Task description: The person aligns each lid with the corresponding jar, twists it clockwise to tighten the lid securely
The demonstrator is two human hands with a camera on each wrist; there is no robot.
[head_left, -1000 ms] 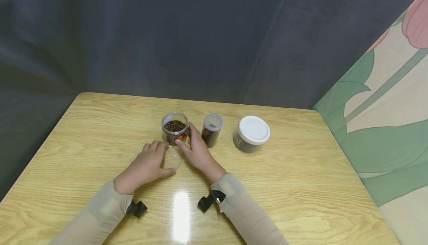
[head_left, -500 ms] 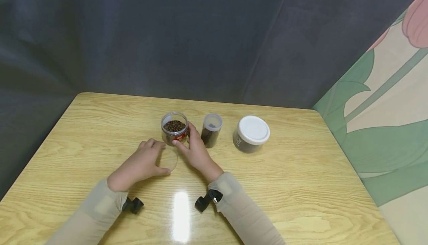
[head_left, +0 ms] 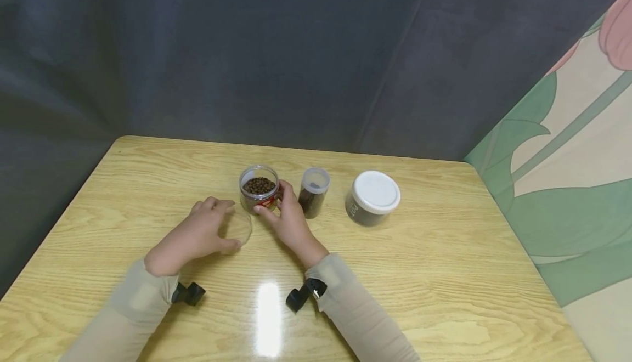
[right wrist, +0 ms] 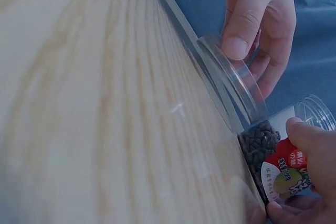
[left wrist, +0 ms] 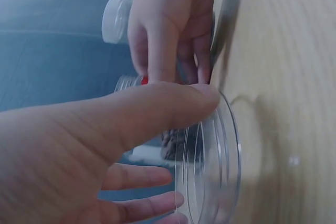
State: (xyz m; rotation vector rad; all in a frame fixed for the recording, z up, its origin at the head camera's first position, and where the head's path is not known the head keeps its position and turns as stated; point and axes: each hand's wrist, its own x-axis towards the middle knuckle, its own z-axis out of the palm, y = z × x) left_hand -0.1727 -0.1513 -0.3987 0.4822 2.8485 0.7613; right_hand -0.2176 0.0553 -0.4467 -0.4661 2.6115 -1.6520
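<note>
Plastic lid (head_left: 240,227) lies pinched in left hand (head_left: 198,231), beside jar (head_left: 251,200) gripped by right hand (head_left: 291,221).

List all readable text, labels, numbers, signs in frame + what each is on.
"PO", third character unclear, possibly "T": side of the white-lidded container.
"の味" (probable): red part of the label on the open jar; its other characters, mostly Chinese-looking, are too small or blurred to read.
No text visible on the slim jar or the clear lid.
No readable numbers or signs.
</note>
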